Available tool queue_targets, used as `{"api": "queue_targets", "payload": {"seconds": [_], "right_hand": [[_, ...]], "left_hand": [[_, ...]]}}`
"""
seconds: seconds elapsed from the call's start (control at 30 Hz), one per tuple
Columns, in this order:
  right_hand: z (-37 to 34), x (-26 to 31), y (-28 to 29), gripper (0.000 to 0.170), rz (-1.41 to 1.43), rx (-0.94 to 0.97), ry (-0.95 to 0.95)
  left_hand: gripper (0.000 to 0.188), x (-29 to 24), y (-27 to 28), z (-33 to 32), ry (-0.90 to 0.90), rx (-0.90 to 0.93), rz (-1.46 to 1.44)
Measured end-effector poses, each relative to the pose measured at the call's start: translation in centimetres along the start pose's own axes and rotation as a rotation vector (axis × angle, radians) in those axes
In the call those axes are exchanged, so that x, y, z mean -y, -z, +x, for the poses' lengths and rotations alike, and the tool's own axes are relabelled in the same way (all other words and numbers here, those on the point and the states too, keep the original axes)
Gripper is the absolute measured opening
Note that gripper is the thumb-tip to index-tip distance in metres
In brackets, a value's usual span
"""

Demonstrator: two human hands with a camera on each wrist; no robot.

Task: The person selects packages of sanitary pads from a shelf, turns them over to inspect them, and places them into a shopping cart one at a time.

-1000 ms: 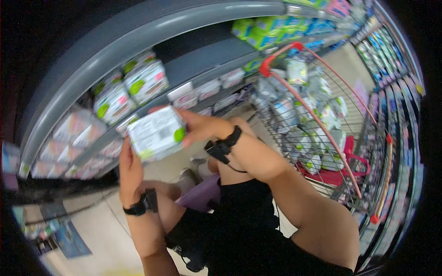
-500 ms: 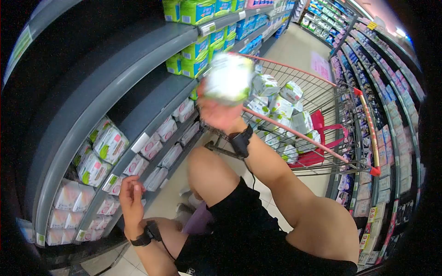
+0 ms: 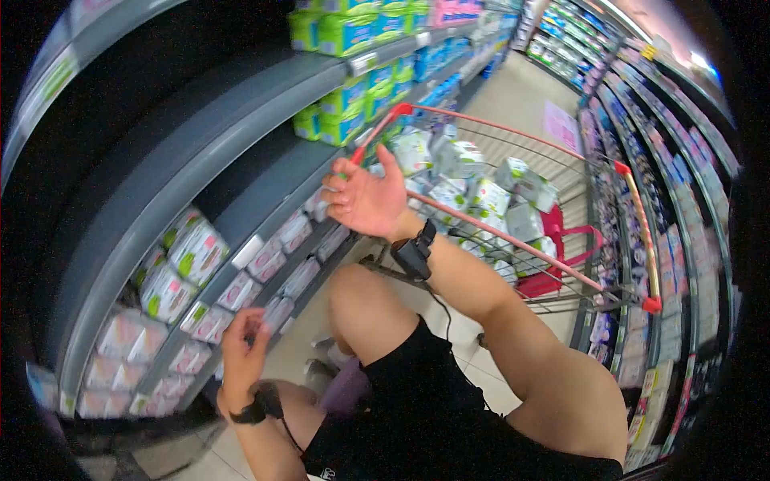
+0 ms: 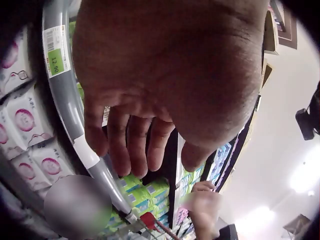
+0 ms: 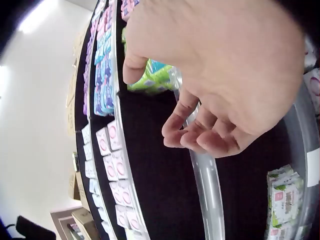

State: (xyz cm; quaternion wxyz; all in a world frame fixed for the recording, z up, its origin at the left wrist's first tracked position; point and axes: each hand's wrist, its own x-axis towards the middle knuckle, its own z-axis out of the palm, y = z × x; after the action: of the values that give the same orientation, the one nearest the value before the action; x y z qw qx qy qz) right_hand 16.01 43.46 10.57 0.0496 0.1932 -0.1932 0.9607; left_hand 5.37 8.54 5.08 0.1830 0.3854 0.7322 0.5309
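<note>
In the head view my right hand point(image 3: 370, 196) is empty, palm up with loosely bent fingers, beside the near corner of the shopping cart point(image 3: 504, 237). White-and-green packs point(image 3: 491, 195) lie heaped inside the cart. Lower down, my left hand point(image 3: 243, 357) hangs with relaxed fingers in front of the bottom shelves and holds nothing. Similar white-and-green packs point(image 3: 196, 251) stand stacked on the shelf at left. The left wrist view shows the left palm point(image 4: 165, 70) with spread fingers; in the right wrist view the right hand point(image 5: 215, 75) has gently curved fingers and nothing in them.
Green packs point(image 3: 345, 32) fill the shelves above the cart's near corner. White packs with pink rings point(image 3: 239, 290) line the lower shelf. A red bag point(image 3: 549, 268) sits in the cart's near end. Another stocked shelf row point(image 3: 682, 208) runs along the right; bent knees are below.
The white-and-green pack, held between both hands and then carried by the right hand toward the cart, has left that hand. The right hand is now empty; the left hand has come down from the pack.
</note>
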Motion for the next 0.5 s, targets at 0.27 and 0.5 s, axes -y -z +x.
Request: {"api": "queue_targets", "payload": {"seconds": [0.27, 0.5], "right_hand": [[8.2, -3.7, 0.9, 0.033, -0.795, -0.204, -0.359], [14.6, -9.9, 3.3, 0.046, -2.143, 0.136, -0.149]], "left_hand": [[0.028, -0.7, 1.4, -1.4, -0.094, 0.022, 0.077], [0.026, 0.4, 3.2, -3.3, -0.114, -0.013, 0.104]]}}
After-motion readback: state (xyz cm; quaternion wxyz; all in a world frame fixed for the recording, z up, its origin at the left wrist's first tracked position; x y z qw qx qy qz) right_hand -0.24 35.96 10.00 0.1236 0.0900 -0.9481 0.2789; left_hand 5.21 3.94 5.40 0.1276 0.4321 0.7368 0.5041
